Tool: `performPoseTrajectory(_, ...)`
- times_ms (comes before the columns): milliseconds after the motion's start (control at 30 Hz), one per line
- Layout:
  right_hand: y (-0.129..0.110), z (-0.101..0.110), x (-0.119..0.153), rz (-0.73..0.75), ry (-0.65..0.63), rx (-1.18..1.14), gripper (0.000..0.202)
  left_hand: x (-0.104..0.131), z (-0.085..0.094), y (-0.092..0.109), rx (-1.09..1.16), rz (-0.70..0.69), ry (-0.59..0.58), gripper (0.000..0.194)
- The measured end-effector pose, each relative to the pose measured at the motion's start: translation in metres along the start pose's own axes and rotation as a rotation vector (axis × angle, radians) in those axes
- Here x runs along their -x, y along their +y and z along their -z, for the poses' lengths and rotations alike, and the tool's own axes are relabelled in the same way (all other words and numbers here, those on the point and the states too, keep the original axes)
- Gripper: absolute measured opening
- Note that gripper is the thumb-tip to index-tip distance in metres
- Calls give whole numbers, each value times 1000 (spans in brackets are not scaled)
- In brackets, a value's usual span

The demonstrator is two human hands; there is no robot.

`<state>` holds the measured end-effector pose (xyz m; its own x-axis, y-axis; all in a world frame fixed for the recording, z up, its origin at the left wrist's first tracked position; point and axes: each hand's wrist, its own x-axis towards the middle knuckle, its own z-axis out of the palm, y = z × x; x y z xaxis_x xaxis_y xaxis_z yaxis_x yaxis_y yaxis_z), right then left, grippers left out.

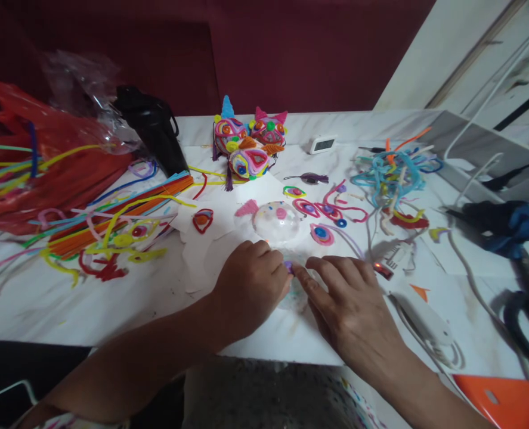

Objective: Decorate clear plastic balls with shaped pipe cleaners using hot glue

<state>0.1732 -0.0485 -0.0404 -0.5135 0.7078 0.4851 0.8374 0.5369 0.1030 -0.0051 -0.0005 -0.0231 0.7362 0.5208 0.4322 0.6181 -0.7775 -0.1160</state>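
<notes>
Near the table's front edge, my left hand (253, 286) has its fingers curled together around a small purple piece (288, 267). The index finger of my right hand (342, 292) touches that piece from the right, its other fingers spread over the tabletop. Just beyond my hands lies a clear dome (277, 222) with a pink dot and coloured specks, a pink fuzzy triangle (247, 208) at its left. Coiled eye shapes lie around it: a red and orange one (202, 220) at left, a pink and blue one (321, 233) at right.
Decorated fuzzy heads (248, 162) stand at the back beside a small white display (322, 144). A black bottle (150, 128) and pipe cleaners (121, 208) are on the left. Blue strands (387, 173), a glue gun (425, 319), cables and black scissors (521, 316) lie right.
</notes>
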Motion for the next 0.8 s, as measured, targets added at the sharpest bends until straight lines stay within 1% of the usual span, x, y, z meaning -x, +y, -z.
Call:
performPoseTrajectory(133,1,1,1,-7,-12,-24,29,-1,1,0,8,10,-31,27)
performPoseTrajectory(267,3,1,1,-29,19,-84,28,-1,3,1,16,29,-61,27)
performPoseTrajectory(333,3,1,1,-32,22,-81,29,-1,2,1,19,19,-53,25)
performPoseTrajectory(500,1,-2,-1,-9,-15,-56,31,0,0,0,13,6,12,25)
performPoseTrajectory(633,1,-1,-1,-2,-2,-58,30,1,0,0,23,21,41,25)
performPoseTrajectory(800,2,0,-1,-10,17,-81,30,1,-1,-2,39,29,33,21)
